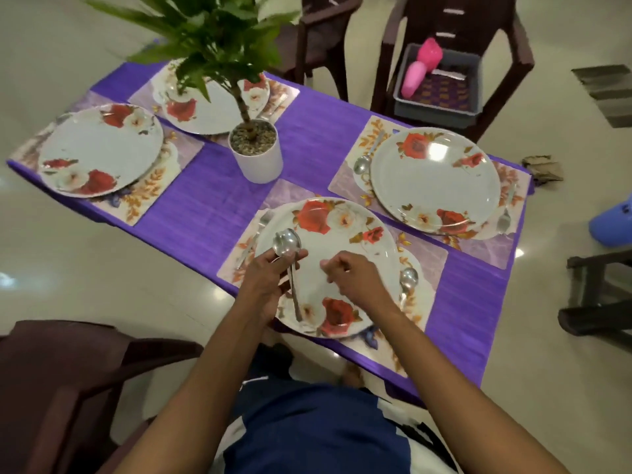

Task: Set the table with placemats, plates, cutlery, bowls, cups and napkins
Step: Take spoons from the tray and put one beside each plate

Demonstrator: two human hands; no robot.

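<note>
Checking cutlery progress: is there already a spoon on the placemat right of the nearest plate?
Yes, a spoon lies on the placemat just right of the nearest plate.

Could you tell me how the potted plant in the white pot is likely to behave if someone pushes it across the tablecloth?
The potted plant looks top-heavy: tall stem and wide leaves over a narrow pot, so a push high up may tip it. The gravel filling suggests a weighty base, so a low push probably slides it. The purple tablecloth may bunch up underneath.
</note>
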